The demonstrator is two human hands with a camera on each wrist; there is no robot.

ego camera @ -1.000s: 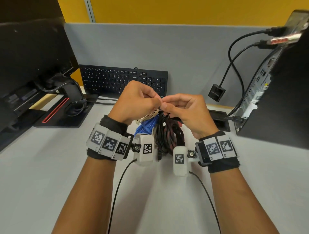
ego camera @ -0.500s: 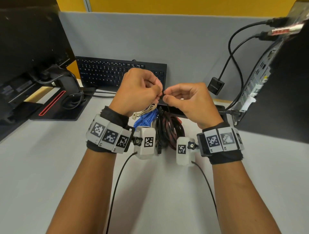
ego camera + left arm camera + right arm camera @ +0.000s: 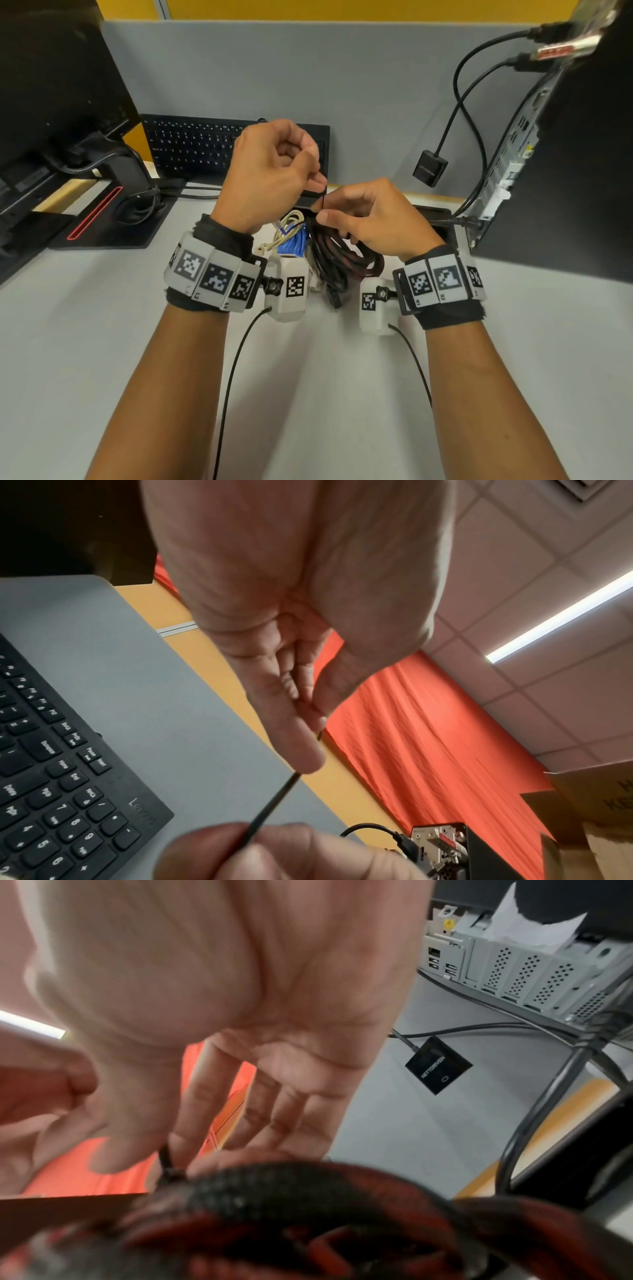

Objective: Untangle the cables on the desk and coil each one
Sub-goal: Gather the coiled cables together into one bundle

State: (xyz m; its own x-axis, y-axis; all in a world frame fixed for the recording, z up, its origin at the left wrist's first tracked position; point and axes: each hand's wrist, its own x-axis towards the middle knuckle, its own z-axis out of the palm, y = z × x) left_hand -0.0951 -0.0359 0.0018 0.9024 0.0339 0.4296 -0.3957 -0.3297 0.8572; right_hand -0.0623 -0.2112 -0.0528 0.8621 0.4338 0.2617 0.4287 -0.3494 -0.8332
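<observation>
Item: a coiled red-and-black braided cable (image 3: 346, 253), held just above the grey bench (image 3: 102, 342), in front of the black keyboard (image 3: 205, 147). A thin black tie strip (image 3: 323, 198) is seen rising from the top of the coil. The left hand (image 3: 270, 174) is closed in a pinch on the upper end of the strip, thumb against curled fingers; in the left wrist view the strip (image 3: 270, 804) is stretched straight between both hands. The right hand (image 3: 370, 216) is pinched on the strip's lower end at the coil, the braided cable (image 3: 291, 1191) lying under its fingers. A beige cable (image 3: 284, 228) and a blue cable (image 3: 293, 241) are lying left of the coil, a loose black cable (image 3: 329, 281) beside it. A monitor stand (image 3: 113, 192) is placed left of the keyboard, a computer tower (image 3: 565, 154) right of it.
</observation>
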